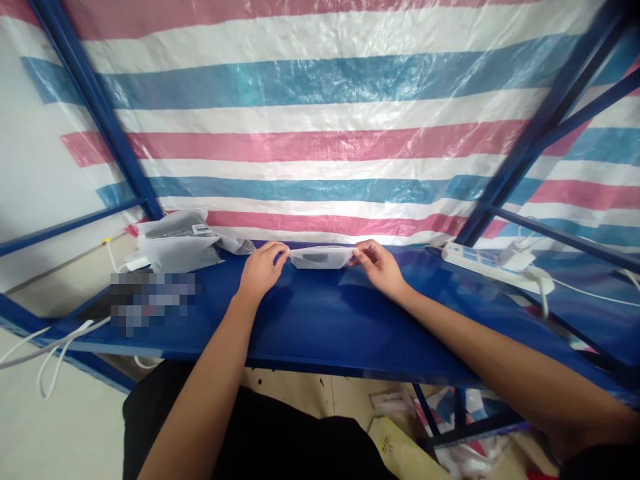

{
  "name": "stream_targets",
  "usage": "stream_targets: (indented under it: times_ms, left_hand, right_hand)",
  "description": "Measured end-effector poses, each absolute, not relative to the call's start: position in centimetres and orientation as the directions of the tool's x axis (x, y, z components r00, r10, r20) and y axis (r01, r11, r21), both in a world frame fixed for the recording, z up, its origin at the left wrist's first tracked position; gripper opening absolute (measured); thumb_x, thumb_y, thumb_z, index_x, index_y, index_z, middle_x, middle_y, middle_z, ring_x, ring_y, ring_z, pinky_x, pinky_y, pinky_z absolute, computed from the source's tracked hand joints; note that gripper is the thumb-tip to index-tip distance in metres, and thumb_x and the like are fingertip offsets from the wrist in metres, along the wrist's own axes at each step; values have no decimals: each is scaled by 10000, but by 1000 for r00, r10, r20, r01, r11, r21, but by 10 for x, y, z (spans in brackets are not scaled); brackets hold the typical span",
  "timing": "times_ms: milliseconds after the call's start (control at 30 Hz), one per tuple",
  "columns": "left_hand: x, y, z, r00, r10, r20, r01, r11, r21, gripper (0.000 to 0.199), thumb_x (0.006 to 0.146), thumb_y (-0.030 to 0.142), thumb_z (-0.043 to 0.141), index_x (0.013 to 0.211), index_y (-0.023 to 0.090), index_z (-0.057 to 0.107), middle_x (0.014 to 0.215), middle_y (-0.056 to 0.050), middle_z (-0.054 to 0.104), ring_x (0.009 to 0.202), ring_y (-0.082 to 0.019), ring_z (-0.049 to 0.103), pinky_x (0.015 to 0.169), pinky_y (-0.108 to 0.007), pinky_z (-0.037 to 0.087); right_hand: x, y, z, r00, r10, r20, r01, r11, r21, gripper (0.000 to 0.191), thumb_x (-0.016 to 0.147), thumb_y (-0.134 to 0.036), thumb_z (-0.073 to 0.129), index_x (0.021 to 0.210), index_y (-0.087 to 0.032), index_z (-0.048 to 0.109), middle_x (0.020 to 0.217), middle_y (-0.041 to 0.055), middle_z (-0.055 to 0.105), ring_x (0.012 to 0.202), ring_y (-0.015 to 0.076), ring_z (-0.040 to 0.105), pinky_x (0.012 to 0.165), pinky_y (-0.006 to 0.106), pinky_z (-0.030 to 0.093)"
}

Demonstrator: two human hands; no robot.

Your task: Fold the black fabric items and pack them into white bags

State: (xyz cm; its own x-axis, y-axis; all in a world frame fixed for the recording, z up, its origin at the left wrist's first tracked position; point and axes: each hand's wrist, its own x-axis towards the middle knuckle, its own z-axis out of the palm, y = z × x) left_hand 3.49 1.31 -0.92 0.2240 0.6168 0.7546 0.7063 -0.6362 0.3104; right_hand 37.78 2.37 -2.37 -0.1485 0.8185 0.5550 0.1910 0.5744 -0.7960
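Between my two hands is a small frosted plastic bag (320, 257) with a dark printed patch on its front, at the back of the blue shelf (320, 320). My left hand (263, 267) pinches its left edge between thumb and fingers. On the other side, my right hand (377, 265) pinches the right end the same way. What the bag contains, if anything, cannot be made out. Left of my left hand lies a larger grey-white plastic bag (175, 243) with a small label, its loose end reaching toward my wrist.
A white power strip (493, 261) with a plugged-in charger (517, 253) sits at the right. White cables (65, 347) hang over the left edge near a blurred-out item (150, 300). Blue metal posts frame the shelf, before a striped plastic sheet (320, 147). A yellow bag (400, 450) lies below.
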Motion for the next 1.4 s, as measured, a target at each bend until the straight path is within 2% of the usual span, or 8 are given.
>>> stream_targets:
  times_ms: [167, 333, 433, 567, 800, 933, 1133, 1400]
  left_hand:
    - [37, 12, -10, 124, 667, 735, 661, -607, 440, 250, 1114, 398, 560, 1153, 227, 737, 1092, -78, 833, 972, -261, 802, 908, -371, 622]
    - [38, 6, -6, -23, 664, 748, 622, -576, 530, 268, 1109, 455, 564, 1164, 232, 702, 1056, -74, 824, 922, -251, 804, 898, -365, 631]
    - [26, 4, -1, -198, 600, 775, 677, -488, 551, 266, 1103, 449, 569, 1164, 222, 694, 1084, -99, 819, 1011, -277, 790, 960, -390, 610]
    - [-7, 5, 5, -444, 483, 755, 684, -361, 634, 243, 1111, 390, 542, 1196, 207, 679, 1113, -100, 790, 1037, -265, 751, 1037, -409, 572]
    - [-46, 5, 1, -802, 308, 513, 521, -61, 851, 208, 1076, 235, 529, 1222, 197, 673, 1221, -118, 749, 1228, -329, 661, 1168, -550, 475]
    - [-53, 13, 1, -825, 221, 521, 515, -86, 853, 207, 1066, 143, 500, 1213, 168, 643, 1308, -145, 721, 1294, -319, 631, 1227, -566, 409]
    - [-61, 29, 1, -824, 194, 533, 513, -146, 846, 266, 981, 21, 494, 1165, 142, 643, 1315, -163, 664, 1302, -300, 628, 1182, -473, 467]
    - [-44, 33, 6, -609, 235, 758, 716, -249, 652, 271, 902, 30, 588, 1125, 167, 661, 1329, -159, 646, 1391, -319, 566, 1278, -532, 370]
  right_hand:
    - [374, 20, -24, -183, 790, 586, 161, 612, -774, 380, 992, -622, 738, 1067, -262, 643, 1167, 66, 739, 911, 225, 780, 885, 437, 700]
    - [370, 19, -33, -241, 815, 527, 183, 571, -800, 538, 923, -551, 840, 1327, -285, 604, 1130, 61, 716, 996, 248, 760, 836, 422, 710]
    - [370, 23, -39, -259, 832, 491, 173, 540, -824, 537, 955, -551, 795, 1367, -281, 581, 1268, 92, 670, 991, 237, 752, 741, 396, 709]
    - [372, 27, -42, -250, 850, 464, 145, 507, -850, 536, 968, -575, 764, 1359, -266, 566, 1256, 92, 648, 981, 246, 767, 638, 350, 680]
    - [371, 25, -40, -262, 861, 437, 160, 485, -860, 512, 969, -575, 766, 1347, -287, 576, 1229, 82, 649, 953, 241, 763, 631, 344, 659]
    - [371, 25, -41, -274, 859, 432, 167, 485, -859, 506, 971, -579, 756, 1345, -289, 576, 1212, 78, 657, 931, 238, 761, 642, 356, 653]
    - [372, 25, -41, -303, 851, 428, 178, 492, -852, 452, 989, -531, 744, 1338, -292, 585, 1162, 57, 660, 900, 218, 758, 663, 352, 643]
    - [372, 23, -40, -327, 848, 417, 213, 497, -841, 450, 993, -534, 723, 1343, -281, 596, 1145, 64, 684, 883, 215, 763, 707, 366, 648]
